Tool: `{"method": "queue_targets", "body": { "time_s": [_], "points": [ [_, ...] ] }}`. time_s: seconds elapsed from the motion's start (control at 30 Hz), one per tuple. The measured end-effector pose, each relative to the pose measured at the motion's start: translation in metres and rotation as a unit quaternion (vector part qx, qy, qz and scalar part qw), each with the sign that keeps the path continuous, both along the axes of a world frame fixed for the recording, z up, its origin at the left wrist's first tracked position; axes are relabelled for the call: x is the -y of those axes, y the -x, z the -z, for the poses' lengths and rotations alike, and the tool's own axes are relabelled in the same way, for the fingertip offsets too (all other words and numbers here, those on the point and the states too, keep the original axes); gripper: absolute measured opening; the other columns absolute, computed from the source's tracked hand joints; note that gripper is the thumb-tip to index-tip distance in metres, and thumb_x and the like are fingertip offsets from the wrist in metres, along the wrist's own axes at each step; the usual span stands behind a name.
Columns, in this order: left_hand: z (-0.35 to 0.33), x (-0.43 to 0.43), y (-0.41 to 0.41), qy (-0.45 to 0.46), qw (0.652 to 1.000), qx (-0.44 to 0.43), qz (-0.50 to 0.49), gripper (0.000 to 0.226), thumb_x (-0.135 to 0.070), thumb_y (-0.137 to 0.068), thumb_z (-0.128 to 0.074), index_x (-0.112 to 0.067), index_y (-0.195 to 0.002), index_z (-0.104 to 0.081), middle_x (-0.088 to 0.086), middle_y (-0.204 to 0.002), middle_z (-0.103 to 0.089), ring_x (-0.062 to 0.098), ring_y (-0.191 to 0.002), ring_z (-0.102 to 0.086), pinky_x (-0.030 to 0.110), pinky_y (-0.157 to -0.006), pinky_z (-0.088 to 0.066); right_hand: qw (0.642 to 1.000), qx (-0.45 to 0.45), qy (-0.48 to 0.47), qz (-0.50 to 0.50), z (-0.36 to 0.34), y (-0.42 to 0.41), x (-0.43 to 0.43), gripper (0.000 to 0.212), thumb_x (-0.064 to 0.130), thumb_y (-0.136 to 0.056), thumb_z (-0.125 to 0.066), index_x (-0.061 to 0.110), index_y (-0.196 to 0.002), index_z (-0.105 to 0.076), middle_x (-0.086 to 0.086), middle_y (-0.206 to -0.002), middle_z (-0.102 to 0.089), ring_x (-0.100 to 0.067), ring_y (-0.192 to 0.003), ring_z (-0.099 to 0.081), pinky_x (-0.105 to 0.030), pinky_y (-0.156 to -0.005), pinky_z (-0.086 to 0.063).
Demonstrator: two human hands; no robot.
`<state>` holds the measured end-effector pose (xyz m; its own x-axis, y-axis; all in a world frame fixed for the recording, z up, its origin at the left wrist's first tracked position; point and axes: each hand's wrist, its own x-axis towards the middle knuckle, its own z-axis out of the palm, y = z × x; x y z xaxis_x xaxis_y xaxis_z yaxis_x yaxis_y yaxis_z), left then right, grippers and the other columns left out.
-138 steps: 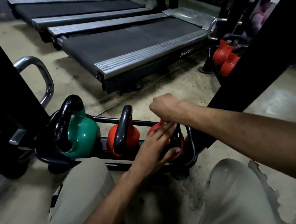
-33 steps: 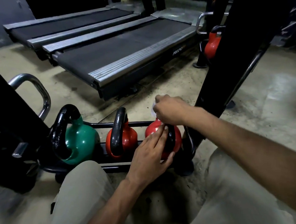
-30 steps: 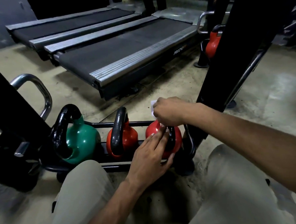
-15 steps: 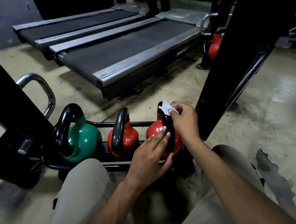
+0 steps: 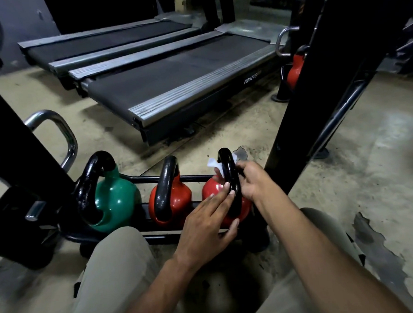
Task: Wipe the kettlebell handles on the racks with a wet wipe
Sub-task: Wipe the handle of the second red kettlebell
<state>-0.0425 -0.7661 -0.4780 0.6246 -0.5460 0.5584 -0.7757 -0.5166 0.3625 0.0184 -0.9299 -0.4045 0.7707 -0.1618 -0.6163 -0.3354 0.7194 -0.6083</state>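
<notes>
Three kettlebells with black handles sit in a low black rack (image 5: 190,177): a green one (image 5: 114,204) on the left, an orange one (image 5: 172,201) in the middle and a red one (image 5: 217,194) on the right. My left hand (image 5: 209,225) lies flat with straight fingers against the red kettlebell's body and the lower handle. My right hand (image 5: 252,180) holds a white wet wipe (image 5: 215,165) wrapped around the upper part of the red kettlebell's handle (image 5: 230,176); the wipe sticks out on the handle's left side.
Two treadmills (image 5: 172,79) lie on the floor beyond the rack. A black upright post (image 5: 317,90) stands just right of my right hand, with another red kettlebell (image 5: 294,70) behind it. A chrome handle (image 5: 60,133) and black frame are on the left. My knees are below.
My right hand came off the top of the red kettlebell's handle and moved to its right side, drawing the wipe down the handle. My left hand stayed on the red kettlebell.
</notes>
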Motion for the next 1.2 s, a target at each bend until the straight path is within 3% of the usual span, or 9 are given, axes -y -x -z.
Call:
{"method": "queue_targets", "body": {
  "time_s": [0.1,0.23,0.37,0.53,0.63,0.73,0.97,1.07,1.2],
  "points": [
    [0.002,0.0,-0.003,0.002,1.0,0.006,0.002,0.059,-0.037,-0.098,-0.064,-0.012,-0.149,-0.052,-0.001,-0.163,-0.038,0.011,-0.141,-0.048,0.033,-0.116,-0.042,0.934,0.048,0.351,0.044,0.012,-0.006,-0.002,0.016,0.01,-0.096,-0.052,0.008,-0.082,-0.059,-0.016,-0.072,-0.058,-0.022,-0.058,-0.058,-0.031,-0.055,-0.051],
    [0.003,0.002,-0.005,0.026,1.0,0.015,-0.003,0.054,-0.037,-0.097,-0.065,-0.012,-0.144,-0.058,0.0,-0.158,-0.046,0.012,-0.137,-0.053,0.034,-0.113,-0.044,0.627,0.234,0.743,-0.03,0.016,0.014,0.007,0.015,0.012,-0.095,-0.06,0.014,-0.102,-0.073,0.008,-0.098,-0.072,-0.007,-0.088,-0.063,-0.015,-0.08,-0.044],
    [0.001,0.002,-0.004,0.029,1.0,0.007,-0.004,0.053,-0.037,-0.097,-0.065,-0.013,-0.145,-0.058,-0.001,-0.159,-0.045,0.012,-0.137,-0.054,0.033,-0.114,-0.044,0.379,0.265,0.825,-0.325,-0.018,-0.031,0.025,0.019,0.021,-0.091,-0.051,0.012,-0.09,-0.068,-0.003,-0.097,-0.068,-0.023,-0.093,-0.063,-0.036,-0.078,-0.053],
    [-0.001,0.0,-0.003,0.004,1.0,0.006,-0.007,0.054,-0.041,-0.1,-0.061,-0.015,-0.147,-0.055,0.001,-0.159,-0.046,0.014,-0.139,-0.052,0.034,-0.114,-0.044,0.087,0.073,0.787,-0.606,-0.059,-0.058,-0.016,0.022,0.031,-0.091,-0.05,0.019,-0.077,-0.061,-0.006,-0.088,-0.064,-0.029,-0.083,-0.06,-0.039,-0.081,-0.055],
    [-0.002,-0.001,-0.002,0.0,1.0,0.011,-0.014,0.051,-0.042,-0.1,-0.06,-0.015,-0.143,-0.058,0.004,-0.153,-0.052,0.016,-0.135,-0.055,0.034,-0.114,-0.045,-0.024,0.042,0.757,-0.651,-0.064,-0.049,-0.031,0.025,0.033,-0.096,-0.048,0.023,-0.074,-0.055,0.005,-0.073,-0.056,-0.023,-0.082,-0.059,-0.045,-0.102,-0.046],
    [0.0,-0.001,-0.004,0.006,1.0,0.01,-0.013,0.051,-0.041,-0.099,-0.061,-0.015,-0.143,-0.059,0.003,-0.155,-0.05,0.014,-0.136,-0.054,0.032,-0.115,-0.043,-0.019,0.109,0.781,-0.615,-0.067,-0.048,-0.014,0.025,0.034,-0.098,-0.043,0.022,-0.09,-0.064,0.001,-0.091,-0.066,-0.023,-0.096,-0.061,-0.048,-0.106,-0.04],
    [0.001,0.0,-0.006,0.023,1.0,0.001,0.0,0.053,-0.038,-0.098,-0.063,-0.014,-0.145,-0.058,0.0,-0.158,-0.046,0.013,-0.137,-0.053,0.033,-0.113,-0.044,0.114,0.23,0.79,-0.557,-0.058,-0.042,0.018,0.045,0.041,-0.084,-0.032,0.022,-0.098,-0.071,0.001,-0.099,-0.072,-0.026,-0.097,-0.066,-0.044,-0.087,-0.053],
    [0.003,0.0,-0.005,0.033,0.999,-0.01,0.001,0.054,-0.037,-0.098,-0.064,-0.014,-0.145,-0.057,-0.002,-0.16,-0.044,0.012,-0.136,-0.054,0.033,-0.111,-0.045,0.253,0.246,0.801,-0.483,-0.054,-0.03,0.035,0.038,0.033,-0.091,-0.042,0.021,-0.112,-0.073,-0.001,-0.116,-0.073,-0.024,-0.109,-0.066,-0.042,-0.091,-0.053],
    [0.003,0.0,-0.005,0.041,0.999,-0.005,0.01,0.054,-0.037,-0.097,-0.064,-0.014,-0.145,-0.057,-0.003,-0.159,-0.044,0.012,-0.135,-0.055,0.035,-0.11,-0.047,0.541,0.263,0.773,-0.201,-0.01,0.029,0.025,0.027,0.014,-0.096,-0.061,0.014,-0.119,-0.075,0.0,-0.127,-0.071,-0.012,-0.119,-0.064,-0.015,-0.105,-0.043]
  ]
}}
